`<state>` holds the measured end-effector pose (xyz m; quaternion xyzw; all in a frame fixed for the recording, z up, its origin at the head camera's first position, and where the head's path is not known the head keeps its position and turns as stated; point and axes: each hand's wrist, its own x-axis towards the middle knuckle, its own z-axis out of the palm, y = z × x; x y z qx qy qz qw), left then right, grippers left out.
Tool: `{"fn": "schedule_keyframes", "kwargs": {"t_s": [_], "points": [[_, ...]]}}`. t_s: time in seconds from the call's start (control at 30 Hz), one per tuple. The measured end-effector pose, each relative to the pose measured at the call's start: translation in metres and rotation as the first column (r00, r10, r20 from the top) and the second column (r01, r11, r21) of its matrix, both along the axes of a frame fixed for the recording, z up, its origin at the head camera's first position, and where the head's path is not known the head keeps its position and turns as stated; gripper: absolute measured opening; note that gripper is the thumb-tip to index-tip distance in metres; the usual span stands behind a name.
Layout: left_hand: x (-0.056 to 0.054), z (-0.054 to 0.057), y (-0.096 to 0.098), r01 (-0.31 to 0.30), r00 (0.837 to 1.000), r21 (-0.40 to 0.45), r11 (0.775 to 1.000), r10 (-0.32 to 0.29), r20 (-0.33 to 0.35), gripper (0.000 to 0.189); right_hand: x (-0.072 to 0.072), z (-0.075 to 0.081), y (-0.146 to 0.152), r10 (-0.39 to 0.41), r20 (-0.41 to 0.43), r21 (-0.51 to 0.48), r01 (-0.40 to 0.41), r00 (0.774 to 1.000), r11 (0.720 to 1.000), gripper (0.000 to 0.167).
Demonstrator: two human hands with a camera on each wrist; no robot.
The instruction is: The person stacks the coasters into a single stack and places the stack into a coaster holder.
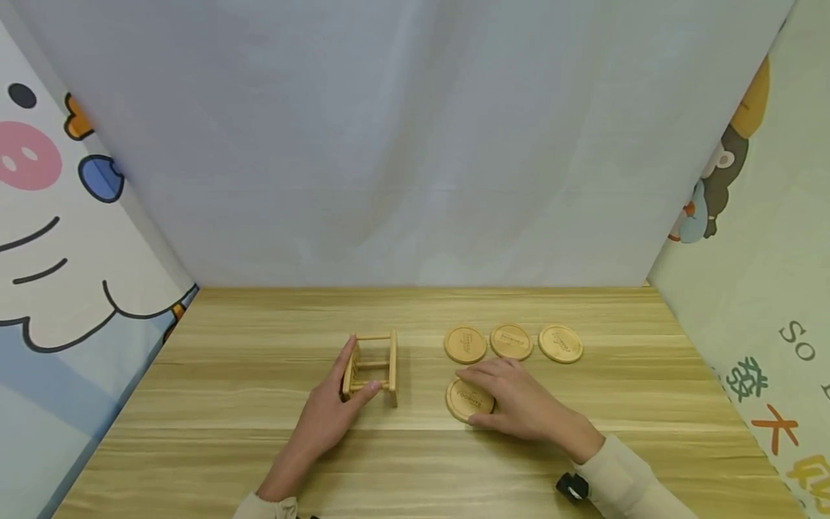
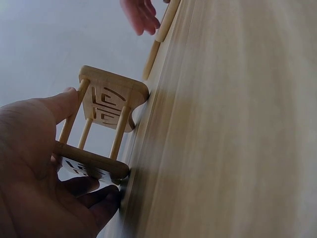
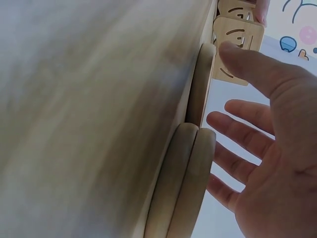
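Observation:
My left hand [image 1: 331,407] holds a small wooden coaster rack [image 1: 393,364]. In the left wrist view, the thumb lies on one of the rack's rods and the fingers are behind its near slotted panel [image 2: 86,161]. My right hand [image 1: 519,400] reaches over a round wooden coaster [image 1: 463,396], with thumb and fingertips around its right side. In the right wrist view the fingers are spread and loosely bent beside coaster edges [image 3: 200,84]. Three similar coasters lie behind in a row: left [image 1: 465,344], middle [image 1: 511,342] and right [image 1: 560,344].
The wood-grain table [image 1: 259,317] ends at a pale cloth backdrop [image 1: 415,180]. Cartoon-printed panels stand left [image 1: 78,267] and right [image 1: 746,288]. A dark wrist device [image 1: 572,487] sits at the right sleeve.

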<state>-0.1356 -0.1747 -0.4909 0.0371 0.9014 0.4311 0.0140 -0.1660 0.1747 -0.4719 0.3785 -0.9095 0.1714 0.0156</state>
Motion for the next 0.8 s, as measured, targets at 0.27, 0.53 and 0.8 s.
{"fn": "schedule_keyframes", "kwargs": {"t_s": [0.27,0.53,0.8], "points": [[-0.0001,-0.0001,0.0002,-0.001,1.0,-0.007,1.0,0.001,-0.001,0.091,-0.0024,-0.0003,-0.0001,0.009,0.018,-0.004,-0.009,1.0,1.0,0.073],[0.0001,0.0003,0.0007,-0.002,1.0,-0.004,1.0,0.002,-0.002,0.091,-0.0059,-0.0039,0.0015,0.018,0.056,-0.026,-0.016,0.998,1.0,0.078],[0.0002,0.001,0.0003,-0.006,1.0,-0.007,1.0,0.006,0.002,0.09,-0.0069,-0.0039,0.0009,0.036,0.054,-0.03,-0.035,0.998,0.999,0.081]]}}
